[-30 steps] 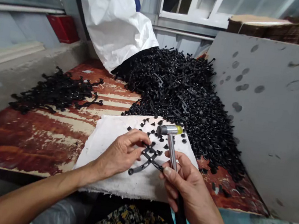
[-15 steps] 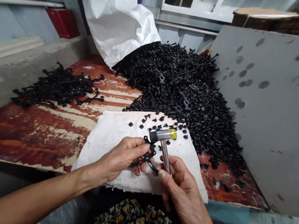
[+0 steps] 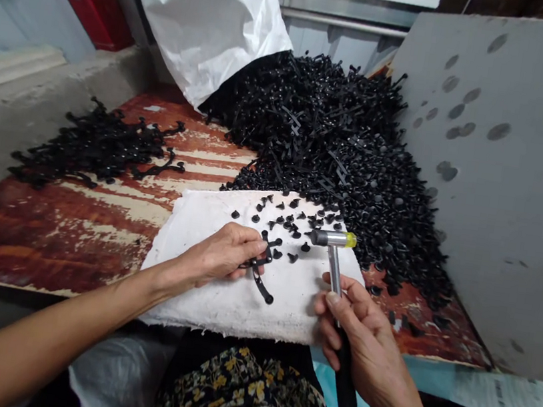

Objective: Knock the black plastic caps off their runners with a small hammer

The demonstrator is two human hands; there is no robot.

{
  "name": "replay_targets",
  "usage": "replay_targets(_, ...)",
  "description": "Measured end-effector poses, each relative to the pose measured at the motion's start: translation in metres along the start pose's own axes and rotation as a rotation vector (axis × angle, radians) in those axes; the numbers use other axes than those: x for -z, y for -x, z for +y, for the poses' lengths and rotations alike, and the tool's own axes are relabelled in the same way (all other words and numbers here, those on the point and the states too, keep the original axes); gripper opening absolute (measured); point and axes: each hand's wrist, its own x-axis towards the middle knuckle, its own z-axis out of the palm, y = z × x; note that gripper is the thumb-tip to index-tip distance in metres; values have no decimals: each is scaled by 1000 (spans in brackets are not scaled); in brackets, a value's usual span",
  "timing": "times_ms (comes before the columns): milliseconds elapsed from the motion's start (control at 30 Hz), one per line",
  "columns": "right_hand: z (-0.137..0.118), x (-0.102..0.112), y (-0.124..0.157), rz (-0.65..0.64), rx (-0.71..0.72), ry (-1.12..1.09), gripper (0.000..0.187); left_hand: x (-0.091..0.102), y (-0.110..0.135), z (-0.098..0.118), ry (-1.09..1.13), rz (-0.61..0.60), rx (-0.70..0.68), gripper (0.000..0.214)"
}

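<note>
My left hand (image 3: 227, 251) pinches a bunch of flat black plastic strips (image 3: 263, 283) with round holes at their ends, held just above a white cloth-like pad (image 3: 192, 300). Closed around the shaft of a small mallet (image 3: 336, 266), my right hand (image 3: 359, 330) is at the pad's right edge. The mallet has a metal head with one black face and one yellow face, and a black handle that runs down past my hand. Several small black round-headed plugs (image 3: 293, 227) lie scattered over the far part of the pad.
A large heap of black plugs and strips (image 3: 323, 123) spills from a white sack (image 3: 205, 26) behind the pad. On the left of the worn red-brown table (image 3: 17, 248) lies a smaller pile of joined strips (image 3: 92, 148). A grey panel (image 3: 513, 210) stands along the right side.
My right hand and the mallet have moved right, away from the strips. My left hand still holds the strips, and one now hangs loose toward me. The view has tipped down slightly.
</note>
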Motion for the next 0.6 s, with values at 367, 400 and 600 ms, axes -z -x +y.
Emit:
replay_targets(367,2,5,-2,-28,8,-10,38,-6,-11,-2,-106,-73,-126,34)
replay_targets(400,2,5,-2,-30,7,-8,38,-6,-8,-1,-121,-91,-123,35)
replay_targets(600,1,4,-1,-59,2,55,36,0,-8,7,-182,-10,-264,34)
